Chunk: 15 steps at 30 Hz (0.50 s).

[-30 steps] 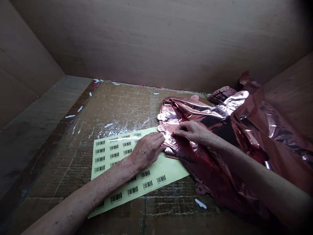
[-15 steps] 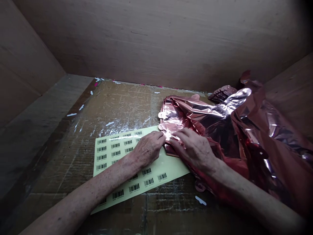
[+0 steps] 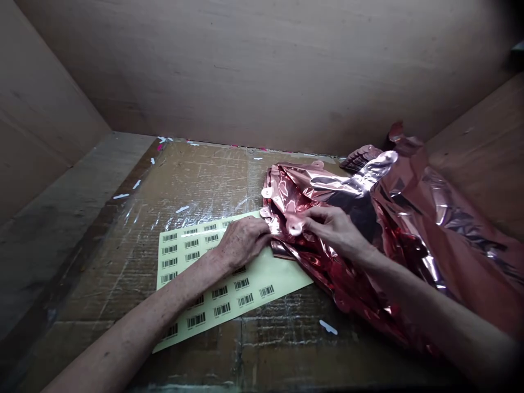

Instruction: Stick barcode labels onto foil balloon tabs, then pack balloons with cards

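Right hand [image 3: 335, 232] now lifted off taped cardboard [image 3: 204, 180], plywood walls [image 3: 266, 71]

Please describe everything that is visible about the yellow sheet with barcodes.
The label sheet is a pale yellow rectangle, apparently paper, lying flat and slightly skewed on the taped cardboard surface. Small black barcode stickers stand in rows on its left and lower parts; the right part looks bare. The left hand and its forearm rest across it, hiding the middle. The crumpled rose-coloured foil overlaps its upper right corner. The print is too small to read.
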Motion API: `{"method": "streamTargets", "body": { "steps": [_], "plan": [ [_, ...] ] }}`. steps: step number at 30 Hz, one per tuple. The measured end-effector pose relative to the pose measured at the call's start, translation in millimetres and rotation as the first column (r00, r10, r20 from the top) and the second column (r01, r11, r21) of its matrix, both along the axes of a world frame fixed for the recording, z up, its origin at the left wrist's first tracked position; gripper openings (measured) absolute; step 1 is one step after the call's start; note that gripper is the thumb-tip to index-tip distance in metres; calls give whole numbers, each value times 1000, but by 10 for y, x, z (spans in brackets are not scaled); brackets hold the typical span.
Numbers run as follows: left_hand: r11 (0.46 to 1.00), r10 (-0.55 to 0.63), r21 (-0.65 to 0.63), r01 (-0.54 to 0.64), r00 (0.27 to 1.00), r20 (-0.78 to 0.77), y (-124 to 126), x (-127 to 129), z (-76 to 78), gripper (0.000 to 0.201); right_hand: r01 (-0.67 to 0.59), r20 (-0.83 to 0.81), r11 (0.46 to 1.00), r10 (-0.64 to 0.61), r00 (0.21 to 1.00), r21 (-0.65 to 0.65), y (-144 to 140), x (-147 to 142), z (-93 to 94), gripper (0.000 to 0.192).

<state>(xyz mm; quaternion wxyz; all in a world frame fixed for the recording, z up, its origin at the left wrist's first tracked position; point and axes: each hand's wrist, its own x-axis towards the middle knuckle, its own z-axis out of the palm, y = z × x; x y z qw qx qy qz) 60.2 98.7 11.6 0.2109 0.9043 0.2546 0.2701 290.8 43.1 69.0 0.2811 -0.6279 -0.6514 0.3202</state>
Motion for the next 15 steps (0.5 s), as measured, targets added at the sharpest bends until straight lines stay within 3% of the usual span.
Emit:
{"method": "streamTargets", "body": {
  "steps": [2,4,6,7,8,9,10,12,13,14,15],
  "plan": [
    [999,-36,30,36,999,-20,-15,-32,-3,20,80,26,997,-79,997,-22,38,260,175,40],
    [997,-66,39,68,997,-50,-52,-90,4,21,260,198,965,-249,948,-30,89,581,388,37],
    [996,-76,31,79,993,-89,-106,-169,10,20,451,480,885,-446,755,113,109,828,576,30],
    [997,-68,30,72,992,-110,-138,-209,7,20,465,581,851,-513,632,245,88,873,634,26],
    [998,-54,35,59,990,-126,-169,-247,-2,23,409,635,831,-553,539,377,38,847,654,23],
    [998,-33,42,39,990,-139,-199,-277,-16,26,298,656,826,-561,505,478,-40,749,631,22],
    [999,-13,47,20,988,-151,-226,-300,-35,30,150,656,825,-530,538,545,-144,587,563,22],
    [999,18,40,-12,986,-168,-265,-320,-82,35,-158,660,837,-281,697,523,-393,147,307,19],
    [999,28,29,-23,984,-177,-276,-322,-104,37,-325,641,820,-66,764,472,-519,-82,138,19],
    [999,32,18,-29,982,-186,-281,-320,-124,38,-423,606,811,110,788,404,-632,-285,-39,20],
    [999,34,8,-33,981,-193,-282,-317,-140,39,-445,564,805,172,807,392,-726,-447,-211,19]
  ]
}}
